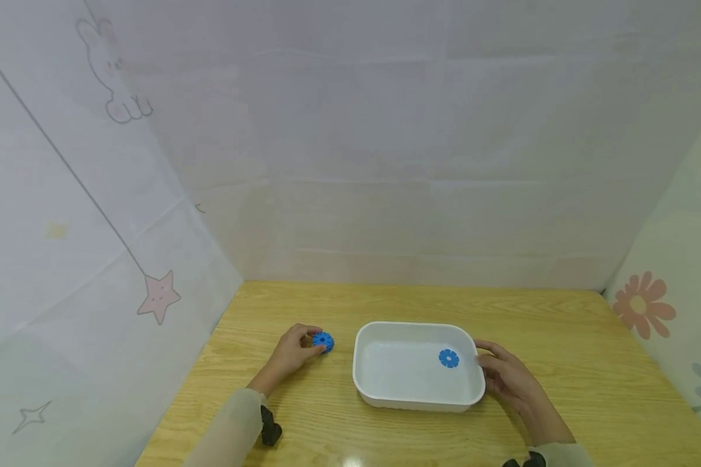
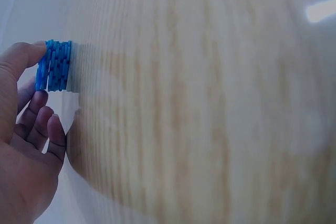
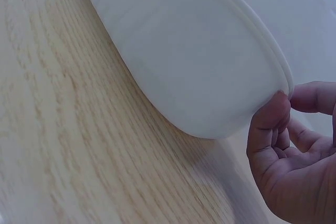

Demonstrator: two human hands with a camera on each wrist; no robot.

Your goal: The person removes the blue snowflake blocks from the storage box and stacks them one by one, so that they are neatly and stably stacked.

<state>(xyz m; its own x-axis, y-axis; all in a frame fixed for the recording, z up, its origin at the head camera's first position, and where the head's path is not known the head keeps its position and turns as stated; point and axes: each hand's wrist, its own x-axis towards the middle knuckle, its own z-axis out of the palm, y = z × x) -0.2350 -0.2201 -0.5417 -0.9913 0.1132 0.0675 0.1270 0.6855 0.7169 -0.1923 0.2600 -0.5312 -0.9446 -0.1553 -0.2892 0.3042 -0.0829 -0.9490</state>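
Left of the white plastic tray (image 1: 416, 403), a stack of blue notched discs (image 1: 324, 342) stands on the table. My left hand (image 1: 292, 350) has thumb and index finger pinching the top of it. In the left wrist view, the uppermost blue disc (image 2: 42, 72) sits slightly apart from the discs below, between thumb and finger; the other fingers curl loosely beside the stack. One flat blue disc (image 1: 448, 358) lies inside the tray toward its right end. At that end my right hand (image 1: 508, 379) pinches the tray's rim, thumb against the outside wall (image 3: 184, 56).
The wooden table (image 1: 304, 428) extends around the tray on every side. A pale cloth backdrop (image 1: 350, 214) rises behind the table, and printed cloth (image 1: 93, 272) hangs at the left and right. Dark straps (image 1: 270, 426) sit on both wrists.
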